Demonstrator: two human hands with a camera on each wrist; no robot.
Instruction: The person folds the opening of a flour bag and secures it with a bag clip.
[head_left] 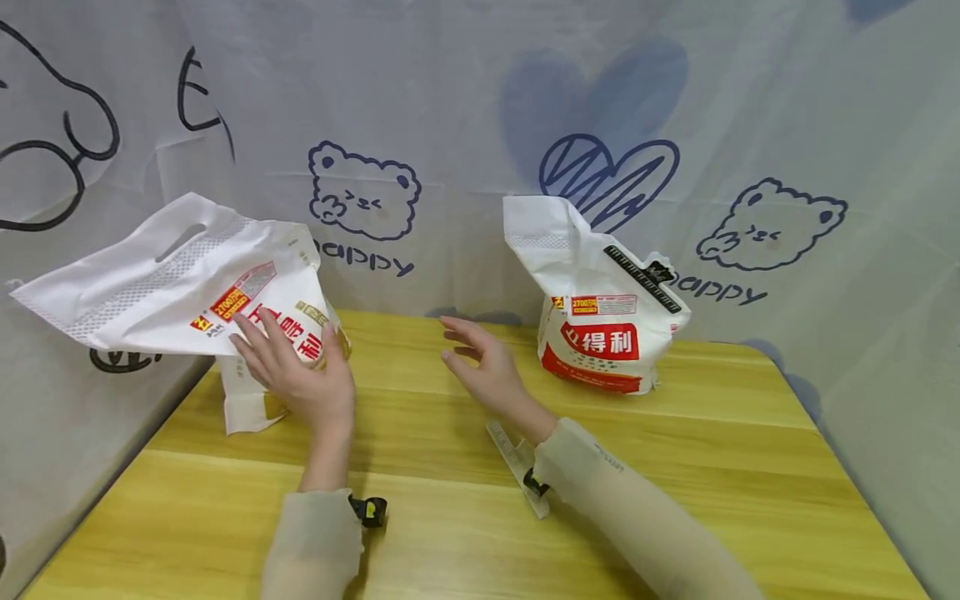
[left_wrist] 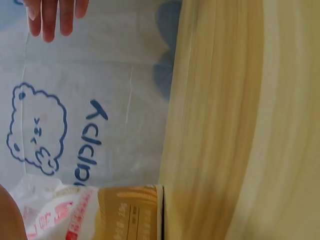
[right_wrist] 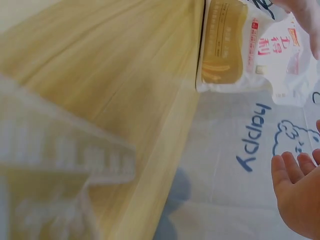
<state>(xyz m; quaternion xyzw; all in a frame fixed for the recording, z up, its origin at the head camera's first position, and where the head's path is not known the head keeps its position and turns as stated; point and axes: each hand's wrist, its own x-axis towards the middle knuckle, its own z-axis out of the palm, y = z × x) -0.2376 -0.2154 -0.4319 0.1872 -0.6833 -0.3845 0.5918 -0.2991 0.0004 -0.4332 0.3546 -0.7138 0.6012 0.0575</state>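
Note:
A white flour bag (head_left: 213,250) with red print stands at the left of the table, its top folded over to the left and spread out. My left hand (head_left: 311,385) rests against its printed front, fingers extended. In mid-table my right hand (head_left: 487,367) hovers with fingers loosely stretched and nothing in them. Below the right forearm lies a pale, translucent bag clip (head_left: 510,457), partly covered by the sleeve; it looms blurred in the right wrist view. On the right, a second flour bag (head_left: 600,337) stands upright, a black sealing clip (head_left: 637,275) across its folded top.
A wood-grain table (head_left: 435,533) carries both bags. White cloth (head_left: 450,100) printed with bears and hearts hangs behind and along the sides, close to the table's back edge. Small black straps (head_left: 369,512) with devices sit at both wrists.

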